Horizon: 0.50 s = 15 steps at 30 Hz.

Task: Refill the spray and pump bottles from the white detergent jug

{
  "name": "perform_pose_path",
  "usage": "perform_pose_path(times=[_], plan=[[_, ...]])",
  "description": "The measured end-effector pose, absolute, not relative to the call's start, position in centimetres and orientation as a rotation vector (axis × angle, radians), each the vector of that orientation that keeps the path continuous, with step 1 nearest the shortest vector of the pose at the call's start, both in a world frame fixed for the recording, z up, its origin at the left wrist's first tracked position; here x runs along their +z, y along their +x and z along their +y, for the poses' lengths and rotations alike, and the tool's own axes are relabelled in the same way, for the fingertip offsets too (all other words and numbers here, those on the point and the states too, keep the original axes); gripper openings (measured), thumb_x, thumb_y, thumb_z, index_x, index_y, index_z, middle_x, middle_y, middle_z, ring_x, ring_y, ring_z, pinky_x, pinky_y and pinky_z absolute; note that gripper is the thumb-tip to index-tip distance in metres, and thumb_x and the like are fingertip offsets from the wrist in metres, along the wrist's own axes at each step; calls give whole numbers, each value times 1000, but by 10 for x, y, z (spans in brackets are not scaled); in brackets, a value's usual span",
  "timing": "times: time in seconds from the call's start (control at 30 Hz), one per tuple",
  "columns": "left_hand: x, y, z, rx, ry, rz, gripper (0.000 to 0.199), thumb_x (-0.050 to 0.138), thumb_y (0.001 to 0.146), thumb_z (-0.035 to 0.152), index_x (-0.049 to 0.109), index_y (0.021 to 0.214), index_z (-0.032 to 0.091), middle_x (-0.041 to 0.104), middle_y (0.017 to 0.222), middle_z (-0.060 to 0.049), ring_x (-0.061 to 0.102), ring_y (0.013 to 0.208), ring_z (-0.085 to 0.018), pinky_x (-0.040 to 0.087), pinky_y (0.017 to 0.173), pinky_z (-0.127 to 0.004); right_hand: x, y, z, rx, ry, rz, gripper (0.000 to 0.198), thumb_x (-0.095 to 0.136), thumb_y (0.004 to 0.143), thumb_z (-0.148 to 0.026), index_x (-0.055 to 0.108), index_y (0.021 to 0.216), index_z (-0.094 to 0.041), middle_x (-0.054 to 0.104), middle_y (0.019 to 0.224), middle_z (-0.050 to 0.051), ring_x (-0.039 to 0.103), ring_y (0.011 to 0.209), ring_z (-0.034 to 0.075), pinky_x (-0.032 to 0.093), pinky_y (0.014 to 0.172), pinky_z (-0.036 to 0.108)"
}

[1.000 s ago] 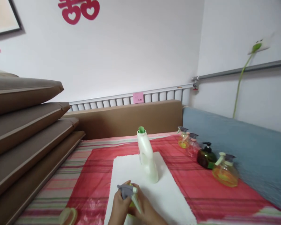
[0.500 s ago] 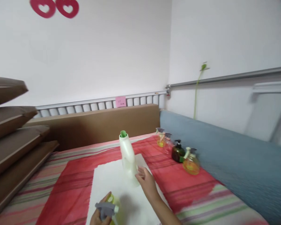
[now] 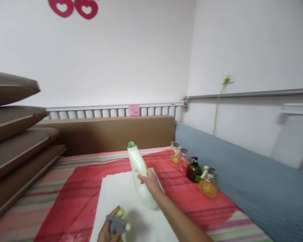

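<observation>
My right hand [image 3: 149,181] is wrapped round the handle of a large pale green detergent bottle [image 3: 138,161], which tilts to the left over the white sheet. The bottle's mouth is uncapped and shows a green spout. At the bottom of the view, my left hand [image 3: 107,228] closes on a grey pump head [image 3: 115,224]. Right beside that head is the round neck of a small yellowish bottle [image 3: 120,212]. A fingertip reaches that neck, but whether this hand also bears the bottle's weight is unclear.
A white sheet [image 3: 113,188] lies on a red cloth [image 3: 73,198]. Along the right stand several pump bottles, among them a dark green one [image 3: 194,171] and an orange-filled one [image 3: 208,186]. Brown padded boards [image 3: 20,141] are stacked left; a blue padded board [image 3: 232,161] borders the right.
My right hand has gone from beside the detergent bottle to a grip on its handle, and the bottle now leans more. My left hand has barely moved. The camera view has shifted slightly.
</observation>
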State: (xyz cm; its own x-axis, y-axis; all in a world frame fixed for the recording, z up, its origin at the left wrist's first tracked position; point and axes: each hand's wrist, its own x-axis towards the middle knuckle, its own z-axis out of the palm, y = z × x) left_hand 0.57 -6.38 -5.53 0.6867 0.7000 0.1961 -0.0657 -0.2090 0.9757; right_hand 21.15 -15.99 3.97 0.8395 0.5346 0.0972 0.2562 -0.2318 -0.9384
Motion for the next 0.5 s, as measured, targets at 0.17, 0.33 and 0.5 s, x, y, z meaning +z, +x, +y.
perform_pose_path(times=[0.17,0.33,0.5], plan=[[-56,2,-73,735,1643,504,55,66,64,18,59,119,15,64,123,-14,60,112,-26,43,101,-39,71,210,-229,423,-1863,-796,25,68,72,-38,59,82,-17,55,55,-6,55,57,15,40,56,25],[-57,1,-75,734,1646,513,57,67,65,11,58,121,15,62,126,-12,56,117,-25,38,106,-40,101,209,-283,667,-2003,-968,38,64,71,-53,62,80,-16,49,49,-6,49,52,15,37,54,24],[-59,1,-75,749,1735,488,59,66,66,9,56,124,17,60,128,-12,56,116,-25,40,104,-40,105,205,-307,861,-2176,-1104,56,57,69,-68,64,84,-14,49,55,-4,41,43,9,33,47,22]])
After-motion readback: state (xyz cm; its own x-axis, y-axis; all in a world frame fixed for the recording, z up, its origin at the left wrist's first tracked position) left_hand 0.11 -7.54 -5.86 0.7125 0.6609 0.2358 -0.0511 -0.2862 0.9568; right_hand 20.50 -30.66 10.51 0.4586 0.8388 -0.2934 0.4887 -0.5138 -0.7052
